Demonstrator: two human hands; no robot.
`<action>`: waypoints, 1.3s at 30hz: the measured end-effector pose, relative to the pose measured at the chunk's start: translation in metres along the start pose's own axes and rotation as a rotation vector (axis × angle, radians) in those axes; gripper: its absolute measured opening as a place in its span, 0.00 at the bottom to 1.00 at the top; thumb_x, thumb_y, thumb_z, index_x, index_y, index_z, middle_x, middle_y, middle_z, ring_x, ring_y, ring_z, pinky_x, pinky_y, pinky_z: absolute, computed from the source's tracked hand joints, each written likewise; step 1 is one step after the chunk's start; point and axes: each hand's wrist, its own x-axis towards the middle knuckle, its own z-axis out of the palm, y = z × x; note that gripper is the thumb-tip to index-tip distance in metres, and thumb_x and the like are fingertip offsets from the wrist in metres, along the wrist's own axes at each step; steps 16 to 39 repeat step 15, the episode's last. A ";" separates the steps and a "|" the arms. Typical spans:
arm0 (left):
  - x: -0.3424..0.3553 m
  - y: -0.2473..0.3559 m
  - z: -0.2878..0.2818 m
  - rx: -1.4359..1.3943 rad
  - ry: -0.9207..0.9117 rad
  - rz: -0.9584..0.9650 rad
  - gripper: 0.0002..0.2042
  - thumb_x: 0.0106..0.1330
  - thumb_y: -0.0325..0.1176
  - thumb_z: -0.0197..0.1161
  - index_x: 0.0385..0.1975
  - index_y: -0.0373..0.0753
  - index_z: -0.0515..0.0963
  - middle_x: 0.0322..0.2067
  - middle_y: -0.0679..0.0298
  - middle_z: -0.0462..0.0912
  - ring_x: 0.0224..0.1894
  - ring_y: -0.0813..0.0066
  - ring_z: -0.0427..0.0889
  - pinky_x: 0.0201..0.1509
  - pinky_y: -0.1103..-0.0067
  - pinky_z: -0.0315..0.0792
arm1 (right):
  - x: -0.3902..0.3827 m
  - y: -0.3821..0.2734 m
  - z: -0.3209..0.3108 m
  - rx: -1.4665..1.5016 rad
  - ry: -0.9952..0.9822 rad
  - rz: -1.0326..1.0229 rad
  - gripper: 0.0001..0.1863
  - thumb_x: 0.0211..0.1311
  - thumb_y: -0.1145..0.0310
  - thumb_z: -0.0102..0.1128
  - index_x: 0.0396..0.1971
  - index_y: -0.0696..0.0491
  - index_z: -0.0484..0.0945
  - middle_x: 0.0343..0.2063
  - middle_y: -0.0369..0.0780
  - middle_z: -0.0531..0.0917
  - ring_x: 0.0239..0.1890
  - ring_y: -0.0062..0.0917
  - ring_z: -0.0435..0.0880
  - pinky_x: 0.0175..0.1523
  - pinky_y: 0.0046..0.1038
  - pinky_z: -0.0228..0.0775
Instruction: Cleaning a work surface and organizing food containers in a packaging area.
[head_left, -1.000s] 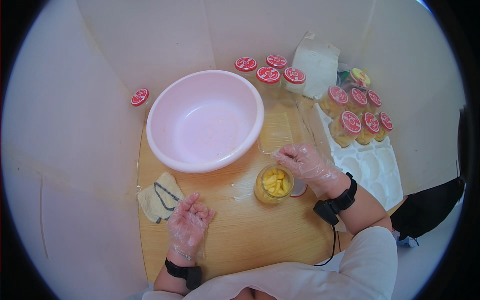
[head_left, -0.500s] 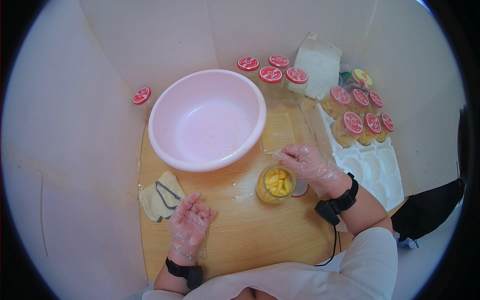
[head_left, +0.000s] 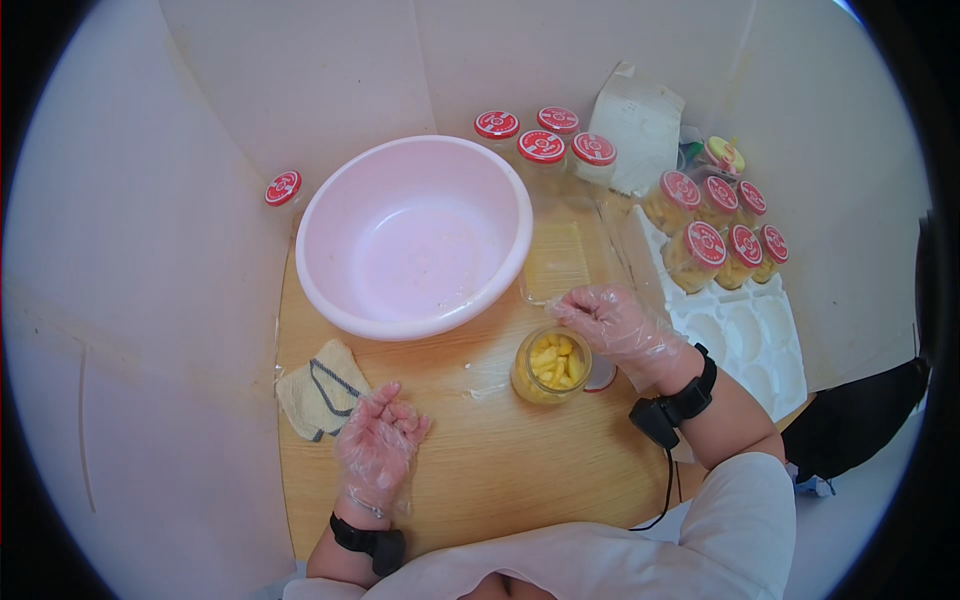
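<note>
An open glass jar filled with yellow fruit pieces stands on the wooden table. My right hand, in a clear plastic glove, hovers just above and behind the jar, its fingertips pinched at the edge of a clear plastic container. My left hand, also gloved, rests flat on the table with fingers apart, holding nothing, beside a folded cloth. A red-and-white lid peeks out from under the jar's right side.
A large pink basin sits behind the jar. Several closed jars with red lids stand at the back and on a white foam tray at the right. One lidded jar stands at the left wall. A white bag leans at the back.
My right hand's fingertips have shifted slightly at the clear container's edge. My left hand has stayed on the table.
</note>
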 end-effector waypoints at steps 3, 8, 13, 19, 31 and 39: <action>0.000 -0.001 0.000 0.024 -0.009 0.003 0.21 0.72 0.48 0.52 0.51 0.34 0.76 0.33 0.60 0.82 0.37 0.67 0.80 0.53 0.65 0.73 | 0.000 0.000 0.000 -0.009 0.008 -0.004 0.15 0.67 0.61 0.59 0.29 0.59 0.80 0.17 0.38 0.71 0.23 0.18 0.67 0.29 0.26 0.64; 0.001 0.000 -0.001 0.007 -0.029 -0.002 0.21 0.73 0.47 0.51 0.51 0.34 0.76 0.32 0.61 0.82 0.37 0.68 0.80 0.53 0.65 0.74 | -0.002 -0.004 0.000 -0.009 0.023 -0.035 0.15 0.67 0.61 0.60 0.30 0.59 0.80 0.17 0.39 0.73 0.22 0.20 0.68 0.29 0.26 0.65; 0.003 0.000 -0.002 -0.008 -0.025 0.028 0.22 0.73 0.48 0.50 0.50 0.34 0.77 0.32 0.61 0.82 0.38 0.68 0.80 0.54 0.66 0.73 | -0.002 0.004 0.001 -0.049 -0.005 0.007 0.14 0.67 0.61 0.60 0.33 0.60 0.80 0.19 0.40 0.75 0.23 0.21 0.71 0.31 0.25 0.67; 0.008 0.002 -0.010 -0.010 -0.065 0.025 0.23 0.73 0.49 0.50 0.51 0.34 0.77 0.32 0.62 0.82 0.38 0.67 0.80 0.57 0.66 0.72 | 0.000 0.008 0.002 0.008 0.007 0.010 0.17 0.65 0.57 0.59 0.36 0.59 0.81 0.25 0.51 0.80 0.25 0.33 0.78 0.35 0.32 0.71; 0.008 0.002 -0.010 -0.010 -0.065 0.025 0.23 0.73 0.49 0.50 0.51 0.34 0.77 0.32 0.62 0.82 0.38 0.67 0.80 0.57 0.66 0.72 | 0.000 0.008 0.002 0.008 0.007 0.010 0.17 0.65 0.57 0.59 0.36 0.59 0.81 0.25 0.51 0.80 0.25 0.33 0.78 0.35 0.32 0.71; 0.008 0.002 -0.010 -0.010 -0.065 0.025 0.23 0.73 0.49 0.50 0.51 0.34 0.77 0.32 0.62 0.82 0.38 0.67 0.80 0.57 0.66 0.72 | 0.000 0.008 0.002 0.008 0.007 0.010 0.17 0.65 0.57 0.59 0.36 0.59 0.81 0.25 0.51 0.80 0.25 0.33 0.78 0.35 0.32 0.71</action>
